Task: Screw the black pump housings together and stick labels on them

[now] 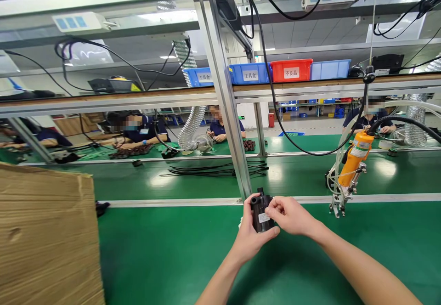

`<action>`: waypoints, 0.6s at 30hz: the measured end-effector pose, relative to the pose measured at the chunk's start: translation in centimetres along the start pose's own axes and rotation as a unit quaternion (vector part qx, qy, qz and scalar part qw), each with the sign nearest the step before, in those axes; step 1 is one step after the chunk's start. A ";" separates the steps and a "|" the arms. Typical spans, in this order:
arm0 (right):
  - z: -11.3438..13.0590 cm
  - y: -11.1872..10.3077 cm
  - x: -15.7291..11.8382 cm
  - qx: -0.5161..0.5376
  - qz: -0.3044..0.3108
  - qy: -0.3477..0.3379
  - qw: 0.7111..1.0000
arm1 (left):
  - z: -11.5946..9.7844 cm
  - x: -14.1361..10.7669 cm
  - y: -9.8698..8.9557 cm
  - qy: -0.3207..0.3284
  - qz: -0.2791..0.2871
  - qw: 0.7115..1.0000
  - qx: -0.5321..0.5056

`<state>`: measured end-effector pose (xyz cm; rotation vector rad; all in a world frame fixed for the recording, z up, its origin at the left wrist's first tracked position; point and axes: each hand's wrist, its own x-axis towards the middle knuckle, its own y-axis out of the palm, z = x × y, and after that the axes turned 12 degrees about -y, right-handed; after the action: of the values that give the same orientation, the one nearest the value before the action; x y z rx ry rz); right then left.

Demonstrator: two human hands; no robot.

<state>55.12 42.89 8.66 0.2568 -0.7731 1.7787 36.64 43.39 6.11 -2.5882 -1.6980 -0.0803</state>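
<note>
My left hand (251, 238) is closed around a small black pump-like unit (259, 213) and keeps it upright above the green work surface. A round port opens at the unit's upper left, a short spout rises from its top, and a white label (263, 217) sits on its front. From the right, my right hand (291, 214) touches the front of the unit just above the label. Its thumb and index finger are pinched and the other fingers curled; whatever may be between the fingertips is hidden.
An orange electric screwdriver (356, 158) hangs at the right with tubes and a cable. At the left stands a large cardboard piece (48, 236). A metal post (225, 98) rises behind my hands. Black cables (206, 170) lie on the belt beyond, where several people work. Bins (291, 70) line the shelf.
</note>
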 end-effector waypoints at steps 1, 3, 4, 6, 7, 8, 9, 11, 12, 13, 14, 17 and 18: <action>0.1 0.0 0.0 -0.003 -0.002 -0.004 1.000 | 0.0 0.0 0.0 -0.003 -0.001 1.000 0.001; 0.3 0.1 -0.1 -0.004 -0.007 -0.011 1.000 | 0.0 0.0 -0.1 -0.007 -0.001 1.000 0.003; 0.4 0.2 -0.1 0.000 -0.009 -0.013 1.000 | 0.0 0.0 -0.1 -0.007 0.001 1.000 0.003; 0.4 0.3 0.0 0.021 -0.009 -0.012 1.000 | 0.0 0.0 -0.2 -0.004 0.004 1.000 -0.002; 0.4 0.4 0.1 0.038 -0.005 -0.007 0.999 | 0.0 0.0 -0.2 -0.003 0.005 1.000 -0.005; 0.4 0.4 0.2 0.058 0.002 -0.001 0.998 | 0.0 -0.1 -0.1 -0.004 0.005 1.000 -0.006; 0.3 0.4 0.3 0.076 0.009 0.005 0.997 | -0.1 -0.1 -0.1 -0.006 0.003 1.000 -0.003; 0.2 0.4 0.5 0.095 0.017 0.011 0.995 | -0.2 -0.1 -0.1 -0.010 -0.006 1.000 0.007; 0.2 0.3 0.5 0.093 0.014 0.011 0.995 | -0.2 -0.1 0.0 -0.010 -0.009 1.000 0.013; 0.2 0.2 0.5 0.086 0.009 0.008 0.996 | -0.3 -0.1 0.0 -0.008 -0.011 1.000 0.016; 0.2 0.2 0.5 0.076 0.002 0.005 0.997 | -0.4 -0.1 0.0 -0.005 -0.012 1.000 0.018; 0.2 0.2 0.3 0.050 -0.009 -0.003 0.999 | -0.5 -0.2 0.0 -0.002 -0.011 1.000 0.012; 0.1 0.2 0.2 0.044 -0.009 -0.006 0.999 | -0.5 -0.2 0.0 -0.003 -0.009 1.000 0.009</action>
<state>54.79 42.93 8.79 0.3320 -0.6982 1.7979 36.53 43.18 6.60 -2.5637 -1.7155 -0.0567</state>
